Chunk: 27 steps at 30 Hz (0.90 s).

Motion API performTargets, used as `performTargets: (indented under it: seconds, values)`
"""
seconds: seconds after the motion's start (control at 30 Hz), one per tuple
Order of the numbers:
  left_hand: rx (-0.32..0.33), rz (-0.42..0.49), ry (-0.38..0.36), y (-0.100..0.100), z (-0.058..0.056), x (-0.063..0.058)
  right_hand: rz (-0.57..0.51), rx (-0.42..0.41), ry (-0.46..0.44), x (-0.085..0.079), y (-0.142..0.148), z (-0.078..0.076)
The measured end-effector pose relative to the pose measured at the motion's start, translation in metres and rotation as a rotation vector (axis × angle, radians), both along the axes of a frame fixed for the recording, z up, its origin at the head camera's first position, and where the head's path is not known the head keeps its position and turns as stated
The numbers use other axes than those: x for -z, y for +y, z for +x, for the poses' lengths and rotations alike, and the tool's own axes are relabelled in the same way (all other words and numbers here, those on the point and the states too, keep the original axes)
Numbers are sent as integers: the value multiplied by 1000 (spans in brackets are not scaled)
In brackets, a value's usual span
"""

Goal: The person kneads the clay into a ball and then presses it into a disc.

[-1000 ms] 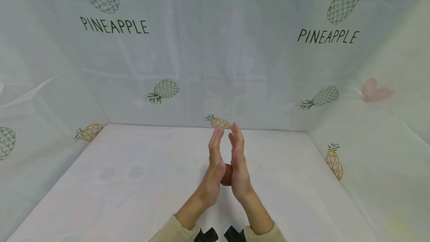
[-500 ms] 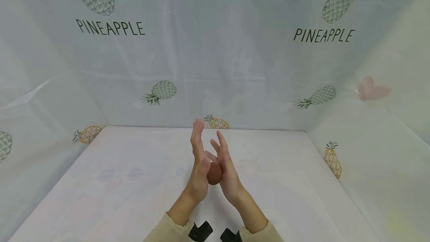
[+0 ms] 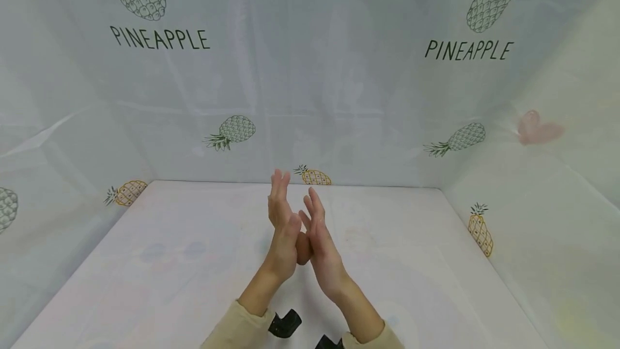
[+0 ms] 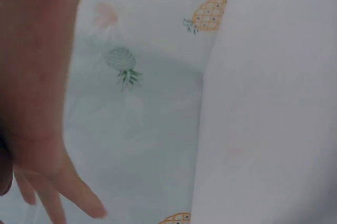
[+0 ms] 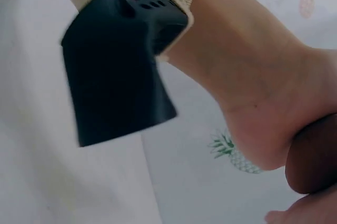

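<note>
Between my two palms sits a smooth brown ball [image 3: 303,248], in the middle of the head view above the table. My left hand [image 3: 282,236] presses it from the left, fingers straight and pointing away from me. From the right, my right hand [image 3: 325,257] lies flat against it, its fingers extended and slightly spread. The palms hide both sides of the ball. In the right wrist view, part of the dark brown ball [image 5: 316,155] shows under the heel of a hand at the right edge. The left wrist view catches only a sliver of it at the left edge.
A white table [image 3: 411,263] spreads under both hands. Pale sheeting [image 3: 339,79] printed with pineapples and lettering rises behind and at the sides. Black wrist mounts [image 3: 284,323] sit at the beige sleeves [image 3: 239,327].
Both hands and the ball have shifted left over the last second. The left hand has slid forward against the right. Since half a second ago the palms have drawn closer, covering more of the ball.
</note>
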<state>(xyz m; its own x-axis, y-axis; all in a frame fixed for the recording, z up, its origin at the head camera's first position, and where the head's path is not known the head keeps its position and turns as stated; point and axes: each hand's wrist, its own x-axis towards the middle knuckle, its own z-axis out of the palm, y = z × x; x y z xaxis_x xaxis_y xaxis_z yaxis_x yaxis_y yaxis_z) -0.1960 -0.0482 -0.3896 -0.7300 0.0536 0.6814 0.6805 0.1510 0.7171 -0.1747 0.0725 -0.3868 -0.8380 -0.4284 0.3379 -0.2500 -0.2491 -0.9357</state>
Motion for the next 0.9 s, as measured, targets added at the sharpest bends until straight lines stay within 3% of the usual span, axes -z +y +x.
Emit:
performTargets:
  seconds: [0.23,0.53,0.7,0.9]
  values:
    - [147,41,-148,10,5,2,72,137,145,-5,5,1]
    - [338,5,-188,23,10,7,76,285,202,-7,19,-5]
    - [382,-34,-141,26,14,5,46,312,199,-6,25,-11]
    - [377,-50,-4,26,20,3,-57,237,139,-4,26,-16]
